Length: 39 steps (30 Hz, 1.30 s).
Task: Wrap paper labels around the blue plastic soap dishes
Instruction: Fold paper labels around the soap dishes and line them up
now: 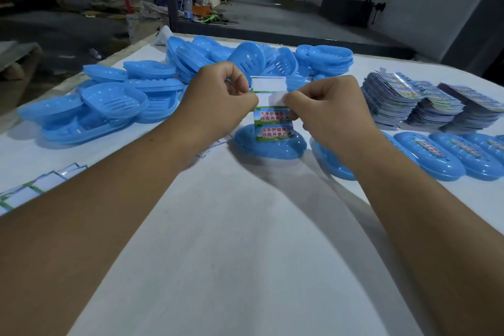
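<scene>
— What's lying around the hands?

— Beyond and off to the left hand's side, a loose heap of bare soap dishes point(114, 101). To the right, stacks of labels point(436, 101), and nearer than those a row of wrapped dishes point(447, 155). By the left forearm, white backing papers point(41, 188) lie on the tabletop point(231, 226).

— And the hands themselves?

— The left hand point(218, 95) and right hand point(327, 106) both pinch a label strip point(272, 120) held upright between them, fingers curled on its upper part. Its lower end meets a blue soap dish point(270, 144) just below, upside down on the tabletop. Another dish point(332, 163) sits half hidden under the right wrist.

— Any writing?

— Two printed panels with red Chinese characters on a green and blue picture; the right fingers cover the line ends, so I can't read them fully. The top panel is blank white
</scene>
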Available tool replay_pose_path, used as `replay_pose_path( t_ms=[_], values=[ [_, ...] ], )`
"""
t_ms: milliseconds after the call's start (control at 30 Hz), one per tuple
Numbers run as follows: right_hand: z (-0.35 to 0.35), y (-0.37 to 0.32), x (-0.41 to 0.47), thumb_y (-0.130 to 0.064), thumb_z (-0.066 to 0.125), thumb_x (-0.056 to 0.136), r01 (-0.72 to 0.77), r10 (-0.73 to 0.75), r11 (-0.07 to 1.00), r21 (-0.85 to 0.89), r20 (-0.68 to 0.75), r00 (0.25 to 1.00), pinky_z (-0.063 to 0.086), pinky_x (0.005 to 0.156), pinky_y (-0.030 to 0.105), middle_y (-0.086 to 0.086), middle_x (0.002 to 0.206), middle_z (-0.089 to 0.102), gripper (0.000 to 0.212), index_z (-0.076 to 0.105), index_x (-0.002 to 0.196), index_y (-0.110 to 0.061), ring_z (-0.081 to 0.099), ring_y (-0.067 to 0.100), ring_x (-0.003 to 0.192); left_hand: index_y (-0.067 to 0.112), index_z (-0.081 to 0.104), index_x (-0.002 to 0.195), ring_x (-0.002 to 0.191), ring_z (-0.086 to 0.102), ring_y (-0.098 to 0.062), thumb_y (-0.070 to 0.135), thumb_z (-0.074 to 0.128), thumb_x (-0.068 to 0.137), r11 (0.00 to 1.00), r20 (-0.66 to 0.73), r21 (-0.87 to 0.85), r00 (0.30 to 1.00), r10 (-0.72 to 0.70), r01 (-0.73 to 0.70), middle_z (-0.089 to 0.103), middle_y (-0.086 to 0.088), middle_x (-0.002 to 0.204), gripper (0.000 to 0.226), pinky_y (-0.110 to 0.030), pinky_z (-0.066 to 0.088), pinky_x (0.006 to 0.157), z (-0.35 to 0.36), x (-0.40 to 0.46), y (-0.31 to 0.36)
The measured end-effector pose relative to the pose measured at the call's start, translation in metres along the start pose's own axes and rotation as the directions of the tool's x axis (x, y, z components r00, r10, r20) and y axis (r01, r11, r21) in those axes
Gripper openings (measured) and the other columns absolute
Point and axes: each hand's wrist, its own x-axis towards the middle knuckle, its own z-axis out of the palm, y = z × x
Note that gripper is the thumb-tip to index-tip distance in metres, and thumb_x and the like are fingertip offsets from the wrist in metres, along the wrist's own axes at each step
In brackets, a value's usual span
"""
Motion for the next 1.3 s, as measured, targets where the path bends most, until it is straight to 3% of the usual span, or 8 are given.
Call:
replay_pose_path(
  t_ms=[167, 400, 600, 767, 900, 1000, 1167, 1300],
  values=[
    [-0.003, 0.001, 0.002, -0.026, 0.066, 0.082, -0.066, 0.066, 0.998, 0.017, 0.006, 0.998, 0.036, 0.037, 0.015, -0.008, 0.053, 0.066, 0.025, 0.074, 0.064, -0.010, 0.044, 0.003, 0.042, 0.021, 0.061, 0.071, 0.040, 0.048, 0.005, 0.012, 0.070, 0.075, 0.983, 0.074, 0.128, 0.988, -0.138, 0.128, 0.059, 0.016, 0.047, 0.014, -0.011, 0.037, 0.041, -0.013, 0.007, -0.003],
    [-0.004, 0.000, 0.000, -0.031, 0.068, 0.076, -0.138, 0.135, 0.988, 0.071, 0.050, 0.990, 0.033, 0.039, 0.018, 0.005, 0.064, 0.071, 0.018, 0.075, 0.061, -0.024, 0.044, 0.012, 0.050, 0.023, 0.064, 0.073, 0.061, 0.058, -0.007, 0.022, 0.070, 0.078, 0.921, 0.111, 0.355, 0.971, -0.213, 0.162, 0.067, 0.006, 0.069, 0.008, -0.025, 0.041, 0.055, -0.024, 0.011, -0.008],
    [-0.002, -0.001, -0.001, -0.028, 0.068, 0.077, -0.161, 0.157, 0.985, 0.060, 0.063, 0.986, 0.036, 0.038, 0.016, -0.001, 0.061, 0.071, 0.019, 0.075, 0.062, -0.019, 0.044, 0.006, 0.044, 0.021, 0.063, 0.069, 0.058, 0.054, -0.006, 0.020, 0.068, 0.078, 0.898, 0.110, 0.385, 0.955, -0.275, 0.215, 0.067, 0.007, 0.065, 0.010, -0.024, 0.037, 0.051, -0.029, 0.009, -0.006],
    [-0.003, -0.002, -0.002, -0.027, 0.069, 0.079, -0.188, 0.181, 0.978, 0.093, 0.077, 0.980, 0.034, 0.038, 0.015, -0.005, 0.058, 0.069, 0.026, 0.073, 0.053, -0.023, 0.044, 0.007, 0.046, 0.016, 0.067, 0.075, 0.060, 0.051, -0.010, 0.019, 0.065, 0.078, 0.856, 0.115, 0.465, 0.943, -0.312, 0.227, 0.073, -0.005, 0.080, 0.005, -0.026, 0.038, 0.052, -0.039, 0.010, -0.005],
    [-0.003, -0.004, -0.003, -0.024, 0.069, 0.079, -0.199, 0.190, 0.973, 0.119, 0.083, 0.978, 0.031, 0.036, 0.014, -0.007, 0.055, 0.066, 0.033, 0.069, 0.046, -0.022, 0.043, 0.006, 0.043, 0.015, 0.068, 0.072, 0.059, 0.048, -0.012, 0.019, 0.065, 0.076, 0.847, 0.126, 0.484, 0.940, -0.316, 0.220, 0.066, -0.005, 0.068, 0.007, -0.026, 0.037, 0.053, -0.042, 0.009, -0.006],
    [-0.002, -0.004, -0.004, -0.023, 0.069, 0.079, -0.210, 0.201, 0.969, 0.126, 0.083, 0.976, 0.031, 0.036, 0.014, -0.007, 0.054, 0.066, 0.034, 0.069, 0.045, -0.021, 0.044, 0.005, 0.042, 0.017, 0.068, 0.074, 0.063, 0.049, -0.016, 0.018, 0.063, 0.078, 0.844, 0.115, 0.484, 0.939, -0.323, 0.231, 0.061, -0.005, 0.073, 0.006, -0.027, 0.038, 0.056, -0.042, 0.011, -0.006],
    [-0.004, -0.001, -0.002, -0.024, 0.069, 0.079, -0.217, 0.211, 0.969, 0.116, 0.062, 0.975, 0.031, 0.036, 0.014, -0.007, 0.054, 0.066, 0.031, 0.069, 0.049, -0.016, 0.044, 0.003, 0.041, 0.015, 0.063, 0.067, 0.064, 0.056, -0.018, 0.013, 0.063, 0.081, 0.863, 0.126, 0.416, 0.922, -0.366, 0.286, 0.069, -0.004, 0.069, 0.015, -0.032, 0.048, 0.068, -0.040, 0.011, -0.006],
    [-0.003, 0.001, -0.001, -0.025, 0.068, 0.079, -0.220, 0.216, 0.972, 0.087, 0.051, 0.975, 0.033, 0.035, 0.014, -0.008, 0.054, 0.067, 0.025, 0.073, 0.058, -0.012, 0.044, 0.001, 0.040, 0.016, 0.066, 0.070, 0.062, 0.057, -0.013, 0.014, 0.063, 0.083, 0.848, 0.118, 0.440, 0.917, -0.380, 0.295, 0.071, 0.001, 0.063, 0.014, -0.030, 0.049, 0.067, -0.039, 0.010, -0.003]
  ],
)
